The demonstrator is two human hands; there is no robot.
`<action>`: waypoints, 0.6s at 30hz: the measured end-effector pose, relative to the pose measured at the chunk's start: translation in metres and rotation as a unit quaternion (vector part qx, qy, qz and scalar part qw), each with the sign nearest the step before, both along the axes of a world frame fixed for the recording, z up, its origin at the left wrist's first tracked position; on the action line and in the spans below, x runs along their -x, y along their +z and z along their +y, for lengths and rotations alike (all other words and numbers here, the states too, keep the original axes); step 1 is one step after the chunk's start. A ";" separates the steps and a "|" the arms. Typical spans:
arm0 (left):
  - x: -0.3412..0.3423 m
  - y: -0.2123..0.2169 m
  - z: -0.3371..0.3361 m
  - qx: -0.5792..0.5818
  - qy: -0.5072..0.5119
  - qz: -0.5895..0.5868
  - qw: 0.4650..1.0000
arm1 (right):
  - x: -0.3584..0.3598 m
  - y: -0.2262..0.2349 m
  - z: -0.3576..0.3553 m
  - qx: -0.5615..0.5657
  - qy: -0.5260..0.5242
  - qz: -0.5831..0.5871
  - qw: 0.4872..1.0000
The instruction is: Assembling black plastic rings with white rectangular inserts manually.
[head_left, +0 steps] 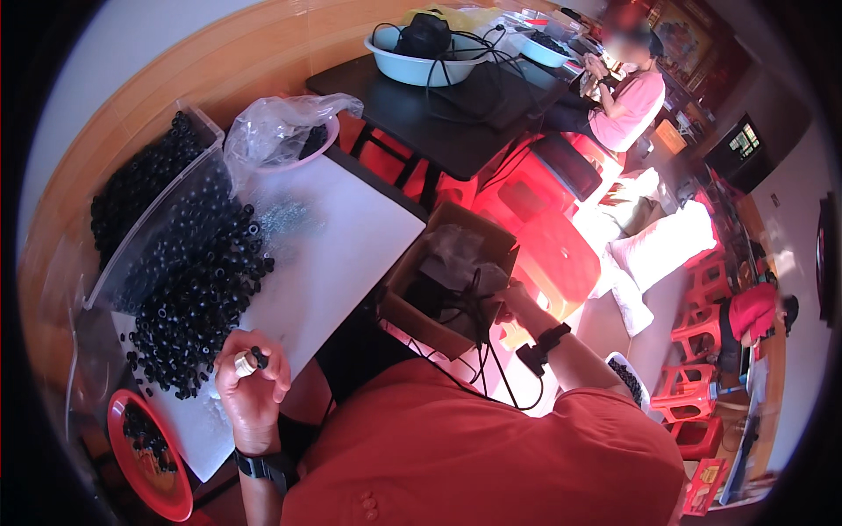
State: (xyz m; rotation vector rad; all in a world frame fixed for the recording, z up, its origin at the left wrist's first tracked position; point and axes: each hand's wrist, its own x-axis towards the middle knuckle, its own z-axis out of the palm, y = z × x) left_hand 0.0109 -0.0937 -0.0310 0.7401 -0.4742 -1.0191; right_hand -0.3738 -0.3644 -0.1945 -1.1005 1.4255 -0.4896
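Above the near edge of the white work surface (324,254), my left hand (250,394) is closed in a pinch. A small black ring-shaped part (260,356) shows at its fingertips, and a pale band (245,364) is beside it among the fingers. Just beyond lies a heap of similar black parts (197,307). My right hand (512,302) is closed at the right rim of an open cardboard box (408,320). Its fingers are partly hidden. Inside the box are clear plastic bags (456,254), and black cables (480,333) hang over its side near that hand.
A clear bin (149,228) of black parts stands at the left, a red dish (184,491) below it. A bag-covered bowl (326,145) is behind. A dark table (395,105) bears a blue basin (421,70). Red stools (553,254), white sacks (671,250) and two people are to the right.
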 end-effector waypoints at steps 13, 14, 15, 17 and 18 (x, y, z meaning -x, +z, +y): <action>0.004 -0.008 0.005 0.030 0.005 0.049 0.998 | -0.171 0.220 0.074 0.644 0.338 -0.079 0.682; 0.007 -0.006 0.009 0.035 0.016 0.057 0.998 | -0.195 0.223 0.087 0.669 0.369 -0.128 0.633; 0.010 -0.004 0.014 0.041 0.024 0.065 0.997 | -0.215 0.227 0.103 0.672 0.393 -0.152 0.609; 0.015 0.003 0.020 0.041 0.039 0.069 0.996 | -0.246 0.232 0.123 0.695 0.420 -0.183 0.554; 0.016 0.006 0.025 0.038 0.045 0.069 0.996 | -0.258 0.231 0.133 0.711 0.427 -0.194 0.524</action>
